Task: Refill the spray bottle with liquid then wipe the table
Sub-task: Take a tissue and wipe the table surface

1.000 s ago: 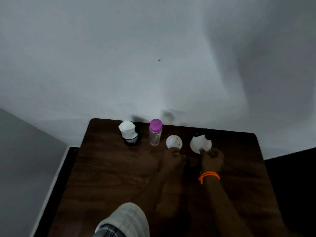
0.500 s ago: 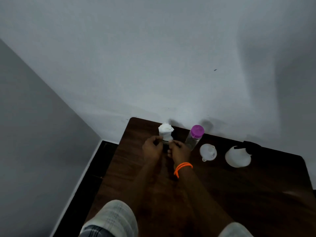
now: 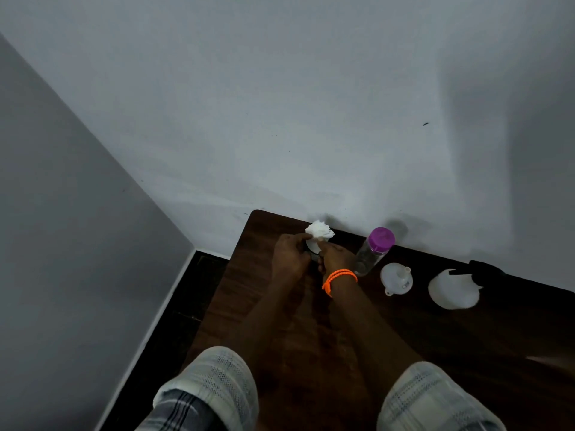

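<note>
Head view of a dark wooden counter (image 3: 466, 353) set against a pale wall (image 3: 311, 104). Both hands meet at the counter's far left corner. The left hand (image 3: 291, 256) and the right hand (image 3: 334, 259) curl their fingers (image 3: 298, 239) around a small dark holder, mostly hidden between them, from which a white crumpled tissue wad (image 3: 319, 233) rises; the fingers of both hands are clenched on this tissue holder, and the wad stands just above and between the fingertips. An orange wristband (image 3: 339, 279) of 2 strands circles the right wrist.

To the right of the fingers, near the right hand, a clear bottle (image 3: 371, 255) with a purple cap (image 3: 381, 239) appears tilted in the wide-angle view. Further right lies a white funnel (image 3: 396, 278), apart from the bottle. Well apart from the fingers, furthest right, stands the spray bottle (image 3: 452, 289), a translucent white body with a black trigger head (image 3: 480, 270); neither hand touches it.

Checked sleeves (image 3: 211, 390) fill the lower edge.
</note>
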Tool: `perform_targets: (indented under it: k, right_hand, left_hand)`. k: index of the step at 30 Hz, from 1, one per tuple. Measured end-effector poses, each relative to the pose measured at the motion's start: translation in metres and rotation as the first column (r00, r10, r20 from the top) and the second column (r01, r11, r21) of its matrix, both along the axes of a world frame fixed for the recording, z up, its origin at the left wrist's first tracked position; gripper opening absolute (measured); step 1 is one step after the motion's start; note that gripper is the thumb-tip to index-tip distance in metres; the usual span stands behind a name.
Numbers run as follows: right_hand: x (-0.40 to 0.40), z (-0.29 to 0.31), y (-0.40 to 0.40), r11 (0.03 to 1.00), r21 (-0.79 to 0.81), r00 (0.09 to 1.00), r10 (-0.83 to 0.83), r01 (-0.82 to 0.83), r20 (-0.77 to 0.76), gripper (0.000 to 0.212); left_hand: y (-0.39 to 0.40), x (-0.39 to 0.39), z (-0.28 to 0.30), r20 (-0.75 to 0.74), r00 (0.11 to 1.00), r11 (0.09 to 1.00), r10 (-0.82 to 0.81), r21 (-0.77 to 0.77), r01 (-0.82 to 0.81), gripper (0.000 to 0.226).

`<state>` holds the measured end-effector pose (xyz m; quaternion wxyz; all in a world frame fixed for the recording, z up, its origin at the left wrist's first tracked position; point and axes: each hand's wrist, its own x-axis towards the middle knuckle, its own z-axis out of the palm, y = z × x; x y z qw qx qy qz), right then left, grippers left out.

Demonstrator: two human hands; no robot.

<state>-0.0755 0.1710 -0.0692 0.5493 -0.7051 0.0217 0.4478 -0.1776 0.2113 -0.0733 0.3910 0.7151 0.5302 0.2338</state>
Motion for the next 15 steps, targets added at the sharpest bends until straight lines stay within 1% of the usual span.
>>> perform_targets:
  k: [2,3,6,8,11,13,15]
  right_hand:
    - [-0.001,0.001,0.001,1.000,0.008,1.000,0.007,-0.007,0.007,0.011]
    - [-0.002,0.004,0.001,1.000,0.013,1.000,0.005,-0.006,0.014,0.010]
    - [-0.005,0.008,0.004,0.999,0.032,0.999,-0.019,0.017,0.046,0.016]
    - [-0.006,0.007,0.007,0.999,0.021,0.997,-0.030,0.029,0.067,0.018]
    - [-0.007,0.002,0.012,0.999,0.012,0.996,-0.051,0.050,0.073,0.021]
    - [-0.008,0.004,0.013,0.999,0.019,0.996,-0.050,0.049,0.075,0.016]
    - [-0.009,0.006,0.013,0.997,0.045,0.997,-0.059,0.057,0.047,0.004]
  left_hand:
    - [0.003,0.000,-0.002,0.017,1.000,1.000,0.002,0.002,-0.002,0.048]
    - [0.004,0.001,-0.001,0.033,0.999,1.000,-0.006,0.006,0.006,0.046]
    - [0.005,0.002,0.006,0.067,0.998,1.000,-0.023,0.015,0.022,0.039]
    - [0.004,0.002,0.010,0.071,0.997,0.999,-0.033,0.026,0.031,0.041]
    - [0.003,0.002,0.007,0.059,0.998,0.999,-0.034,-0.016,0.035,0.051]
    - [0.004,0.002,0.004,0.036,0.999,0.999,-0.037,-0.034,0.038,0.053]
    - [0.006,0.002,0.001,0.020,0.998,0.998,-0.052,-0.041,0.053,0.053]
